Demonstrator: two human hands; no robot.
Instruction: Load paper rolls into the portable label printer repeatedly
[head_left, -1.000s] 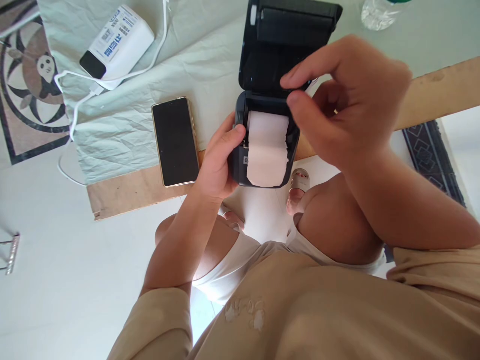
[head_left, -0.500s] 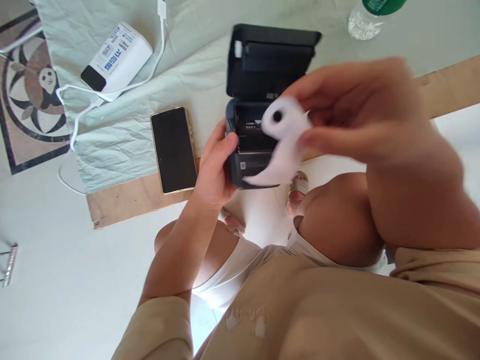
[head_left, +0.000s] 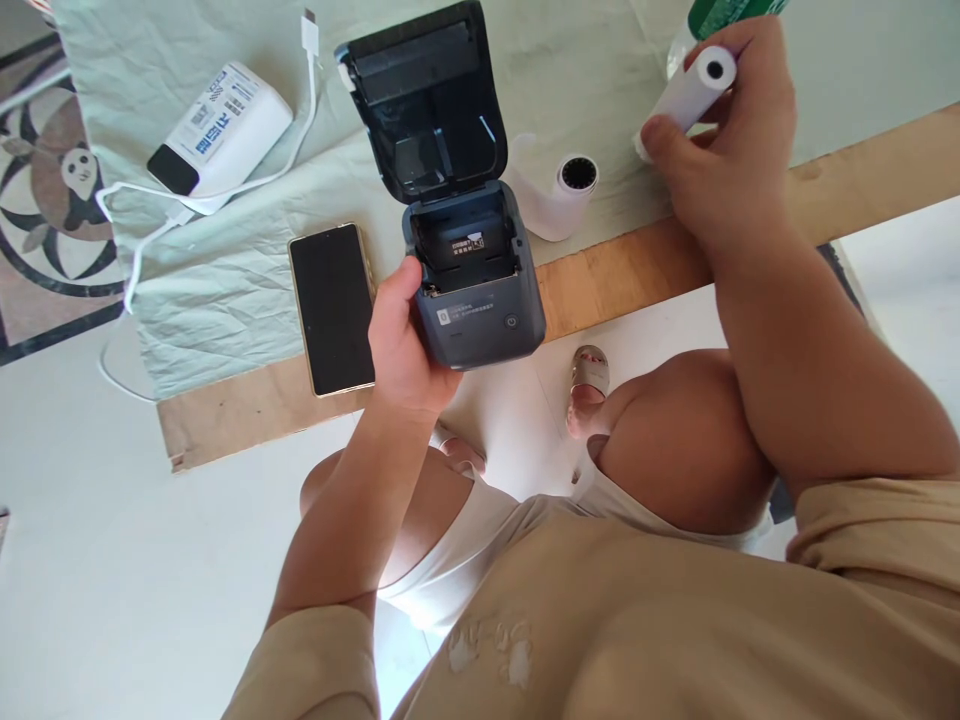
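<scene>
My left hand (head_left: 401, 345) grips the left side of a small dark label printer (head_left: 480, 320) at the table's front edge. Its lid (head_left: 427, 100) stands open and the paper bay (head_left: 465, 245) holds no roll. My right hand (head_left: 724, 150) is at the far right, above the table, shut on a thin white paper roll (head_left: 686, 95). A second, thicker white paper roll (head_left: 559, 195) lies on the cloth just right of the printer, with a loose end curling out.
A black phone (head_left: 332, 308) lies left of the printer. A white power bank (head_left: 217, 125) with a white cable (head_left: 225, 190) sits at the back left. A clear bottle with a green label (head_left: 720, 15) stands behind my right hand. Pale green cloth (head_left: 225, 270) covers the wooden tabletop (head_left: 622, 270).
My right hand lifted the paper roll out of the printer and laid it on the cloth to the right, then took hold of a thinner roll farther right. The bay now stands without paper.
</scene>
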